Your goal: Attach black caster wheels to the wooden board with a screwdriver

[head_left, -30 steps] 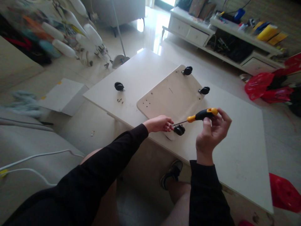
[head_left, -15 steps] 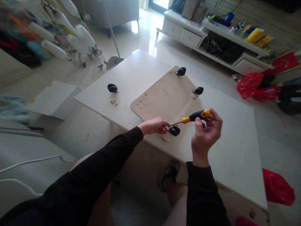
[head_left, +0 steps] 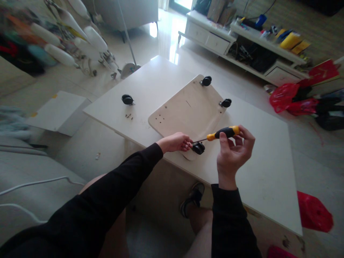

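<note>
My right hand (head_left: 234, 156) grips the yellow-and-black handle of a screwdriver (head_left: 225, 133) between thumb and fingers. The shaft points left, its tip ending at the closed fingers of my left hand (head_left: 179, 142). What those fingers pinch is hidden. Just beside them is a black caster wheel (head_left: 199, 148) at the near corner of a pale board (head_left: 185, 109) lying on the white table (head_left: 258, 143). Two more casters, one at the far corner (head_left: 206, 81) and one on the right (head_left: 226, 103), sit on the board. Its left corner shows several small holes.
A loose caster (head_left: 127, 99) lies on the table's left part, with several screws (head_left: 129, 116) below it. On the floor at left stands a white box (head_left: 60, 113). A white TV cabinet (head_left: 206, 37) is behind, and red bags (head_left: 285, 98) lie at right.
The handle and my right hand have shifted very slightly left. The view itself has moved a little; my left hand stays at the caster.
</note>
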### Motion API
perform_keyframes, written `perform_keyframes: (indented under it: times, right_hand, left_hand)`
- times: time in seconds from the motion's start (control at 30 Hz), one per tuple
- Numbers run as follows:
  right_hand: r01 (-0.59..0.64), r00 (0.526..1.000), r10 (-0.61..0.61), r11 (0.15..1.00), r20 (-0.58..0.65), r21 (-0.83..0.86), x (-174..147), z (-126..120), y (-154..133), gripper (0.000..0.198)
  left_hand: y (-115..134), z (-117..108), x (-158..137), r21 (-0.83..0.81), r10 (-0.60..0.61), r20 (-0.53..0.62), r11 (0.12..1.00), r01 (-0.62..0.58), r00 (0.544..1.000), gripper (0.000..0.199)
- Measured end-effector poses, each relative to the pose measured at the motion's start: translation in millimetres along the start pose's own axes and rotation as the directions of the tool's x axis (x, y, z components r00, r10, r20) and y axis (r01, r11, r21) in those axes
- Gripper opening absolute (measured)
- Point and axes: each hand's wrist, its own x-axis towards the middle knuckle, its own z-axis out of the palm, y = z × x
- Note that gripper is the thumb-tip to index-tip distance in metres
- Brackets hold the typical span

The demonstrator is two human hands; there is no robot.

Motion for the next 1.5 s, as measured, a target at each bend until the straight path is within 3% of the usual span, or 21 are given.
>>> perform_keyframes:
  times: [0.5, 0.63, 0.8, 0.93, 1.17, 1.33, 1.5]
  right_hand:
    - [-0.003, 1.000, 0.003, 1.000, -0.013, -0.003, 0.5, -0.4, 1.7, 0.049]
    - [-0.022, 1.000, 0.022, 1.000, -0.018, -0.002, -0.3, 2.9, -1.2, 0.057]
    - [-0.006, 1.000, 0.006, 0.998, -0.012, 0.066, -0.4, 5.6, -6.8, 0.044]
    - [-0.049, 0.999, 0.048, 0.998, -0.014, -0.028, 0.2, 4.2, -4.3, 0.059]
    - [-0.019, 1.000, 0.017, 0.998, 0.021, 0.060, -0.6, 0.8, -0.5, 0.050]
    - [-0.068, 0.997, 0.067, 0.997, -0.028, -0.040, 0.3, 1.6, -3.1, 0.061]
    - [-0.025, 0.999, 0.027, 0.993, -0.017, 0.114, -0.2, 4.1, -2.1, 0.047]
  left_hand:
    - [-0.5, -0.3, 0.1, 0.006, 0.005, -0.011, 1.000, -0.005, 1.000, 0.015]
    - [-0.9, 0.1, -0.6, 0.002, 0.017, -0.013, 1.000, -0.017, 1.000, 0.014]
    - [-1.5, 0.3, -0.1, 0.007, 0.016, -0.008, 1.000, -0.016, 1.000, 0.012]
    - [-1.7, 1.2, 0.0, 0.010, 0.015, -0.013, 1.000, -0.015, 1.000, 0.012]
    - [-0.9, 1.7, -0.2, 0.020, 0.016, -0.024, 1.000, -0.015, 1.000, 0.015]
    - [-0.5, 1.8, 0.9, 0.019, 0.016, -0.031, 1.000, -0.016, 0.999, 0.013]
    - [-1.2, 2.6, 0.9, 0.013, 0.016, -0.036, 1.000, -0.016, 0.999, 0.017]
